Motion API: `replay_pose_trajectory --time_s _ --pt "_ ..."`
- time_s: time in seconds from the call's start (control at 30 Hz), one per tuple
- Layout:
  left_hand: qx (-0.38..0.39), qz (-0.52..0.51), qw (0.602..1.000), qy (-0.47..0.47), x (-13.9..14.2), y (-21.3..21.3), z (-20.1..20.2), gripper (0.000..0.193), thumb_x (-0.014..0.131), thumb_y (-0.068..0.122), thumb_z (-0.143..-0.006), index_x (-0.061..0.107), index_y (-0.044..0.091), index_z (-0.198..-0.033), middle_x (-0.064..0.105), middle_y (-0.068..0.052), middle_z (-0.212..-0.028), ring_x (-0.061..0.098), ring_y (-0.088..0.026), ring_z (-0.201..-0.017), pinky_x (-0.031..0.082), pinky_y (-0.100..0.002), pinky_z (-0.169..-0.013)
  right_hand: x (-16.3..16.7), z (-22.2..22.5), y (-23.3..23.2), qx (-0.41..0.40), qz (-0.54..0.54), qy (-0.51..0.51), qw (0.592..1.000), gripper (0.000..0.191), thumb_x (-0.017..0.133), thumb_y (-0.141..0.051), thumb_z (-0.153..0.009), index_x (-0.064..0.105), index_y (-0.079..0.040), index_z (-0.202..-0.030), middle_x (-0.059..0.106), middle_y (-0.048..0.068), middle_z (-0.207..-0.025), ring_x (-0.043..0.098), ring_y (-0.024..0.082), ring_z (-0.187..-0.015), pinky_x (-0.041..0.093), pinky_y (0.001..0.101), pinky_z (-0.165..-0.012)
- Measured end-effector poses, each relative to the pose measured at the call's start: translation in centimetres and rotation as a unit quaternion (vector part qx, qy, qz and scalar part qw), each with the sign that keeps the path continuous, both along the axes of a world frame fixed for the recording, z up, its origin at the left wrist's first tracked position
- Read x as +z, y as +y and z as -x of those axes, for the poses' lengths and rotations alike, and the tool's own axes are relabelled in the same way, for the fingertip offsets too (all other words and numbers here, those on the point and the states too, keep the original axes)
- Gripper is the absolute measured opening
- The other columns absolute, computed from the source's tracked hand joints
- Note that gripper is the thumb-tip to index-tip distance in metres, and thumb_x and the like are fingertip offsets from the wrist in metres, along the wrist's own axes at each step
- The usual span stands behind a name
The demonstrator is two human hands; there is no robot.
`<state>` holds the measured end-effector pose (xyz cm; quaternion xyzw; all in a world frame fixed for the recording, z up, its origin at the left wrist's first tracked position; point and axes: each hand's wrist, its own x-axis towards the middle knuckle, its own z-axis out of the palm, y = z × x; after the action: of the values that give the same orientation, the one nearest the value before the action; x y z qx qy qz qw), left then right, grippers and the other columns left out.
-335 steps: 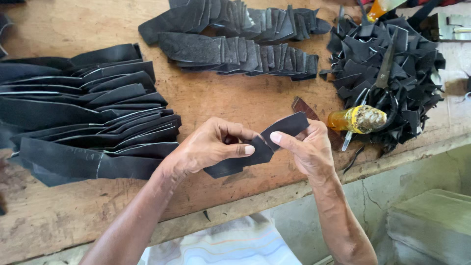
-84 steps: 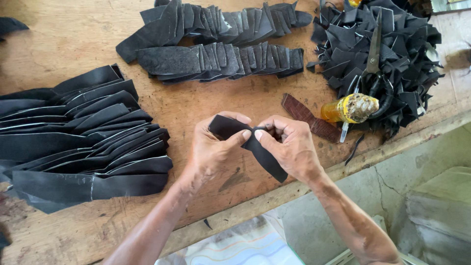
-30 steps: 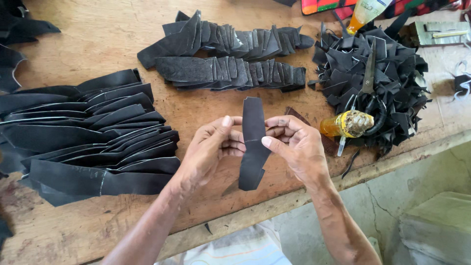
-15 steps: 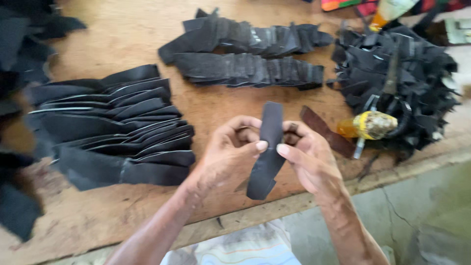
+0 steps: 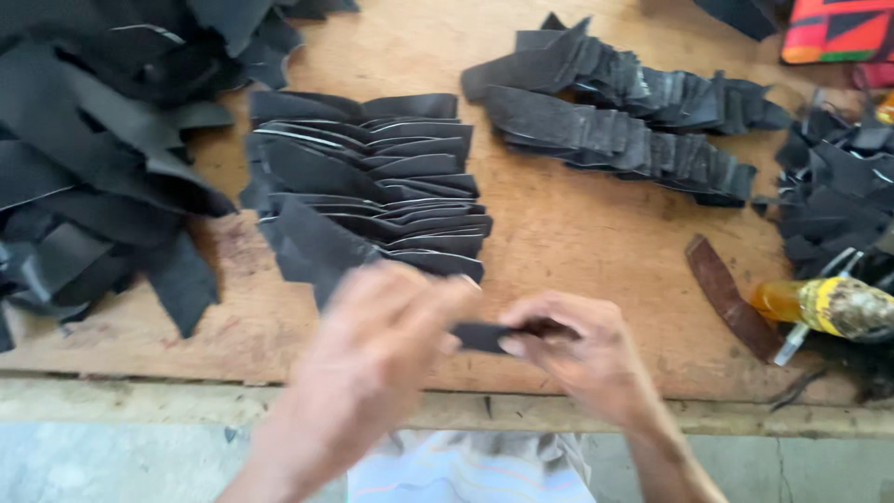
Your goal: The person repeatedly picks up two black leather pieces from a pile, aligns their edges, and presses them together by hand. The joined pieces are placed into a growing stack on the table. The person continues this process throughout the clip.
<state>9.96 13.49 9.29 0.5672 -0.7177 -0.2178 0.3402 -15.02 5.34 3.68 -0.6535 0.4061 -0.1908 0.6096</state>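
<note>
One black rubber strip (image 5: 480, 336) is pinched between the fingers (image 5: 518, 346) of the right hand (image 5: 582, 359) and the blurred left hand (image 5: 377, 349), both clamped on it, just above the tabletop's (image 5: 577, 233) near edge. Its long axis is laid roughly 9 to 3 o'clock, flat-ish. At 12 o'clock, one fanned stack of strips (image 5: 372, 182) is seen; two overlapped rows (image 5: 624, 121) at 1 o'clock; one brown strip (image 5: 731, 298) at 3 o'clock.

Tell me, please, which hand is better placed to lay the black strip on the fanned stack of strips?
Probably the left hand. It lies just below the fanned stack, almost touching its near edge, and shares the grip on the black strip. The right hand sits farther right.
</note>
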Motion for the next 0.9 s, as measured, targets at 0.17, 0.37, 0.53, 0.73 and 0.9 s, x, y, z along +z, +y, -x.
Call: replay_pose_trajectory --time_s 0.17,0.37,0.53,0.73,0.9 --pt "0.100 0.030 0.977 -0.185 -0.7 0.8 -4.6 0.066 0.074 0.005 -0.066 0.062 0.005 -0.132 0.062 -0.011 -0.137 0.048 -0.034 -0.133 0.023 -0.056 -0.120 -0.6 -7.5 0.4 0.018 0.269 0.110 0.957 0.047 0.081 -0.007 -0.082 0.065 -0.002 -0.126 0.068 0.013 -0.105 0.070 0.023 -0.085 0.059 0.0280 -0.068" --pt "0.156 -0.029 0.970 -0.182 -4.5 3.0 -5.7 0.068 0.080 0.016 -0.071 0.064 0.011 -0.137 0.056 -0.005 -0.141 0.043 -0.028 -0.134 0.016 -0.061 -0.125 -0.5 -9.3 0.5 0.033 0.279 0.175 0.944 0.052 0.085 -0.013 -0.078 0.065 -0.006 -0.125 0.065 0.013 -0.100 0.065 0.029 -0.082 0.054 0.0406 -0.072" --pt "0.132 0.041 0.982 -0.128 -6.7 2.8 -4.7 0.061 0.078 0.025 -0.075 0.065 0.023 -0.135 0.040 -0.017 -0.155 0.032 -0.041 -0.141 0.015 -0.064 -0.118 -0.8 -9.3 0.7 0.051 0.398 0.105 0.910 0.053 0.087 -0.014 -0.075 0.065 -0.006 -0.122 0.058 0.015 -0.114 0.059 0.032 -0.102 0.053 0.0407 -0.083" --pt "0.143 0.017 0.977 -0.159 -8.2 -0.6 -4.1 0.053 0.075 0.020 -0.082 0.068 0.029 -0.134 0.037 -0.014 -0.160 0.029 -0.040 -0.146 0.014 -0.067 -0.119 -1.0 -9.8 -2.0 0.040 0.422 0.131 0.896 0.054 0.087 -0.013 -0.077 0.065 -0.007 -0.126 0.059 0.013 -0.116 0.057 0.032 -0.107 0.051 0.0420 -0.092" --pt "0.128 0.018 0.979 -0.156 -5.4 -1.8 -3.9 0.062 0.076 0.032 -0.074 0.066 0.021 -0.134 0.037 -0.019 -0.158 0.029 -0.041 -0.145 0.013 -0.068 -0.117 0.1 -7.2 -4.4 0.020 0.400 0.120 0.908 0.053 0.085 -0.015 -0.081 0.062 -0.002 -0.127 0.061 0.017 -0.122 0.058 0.034 -0.116 0.050 0.0426 -0.097"
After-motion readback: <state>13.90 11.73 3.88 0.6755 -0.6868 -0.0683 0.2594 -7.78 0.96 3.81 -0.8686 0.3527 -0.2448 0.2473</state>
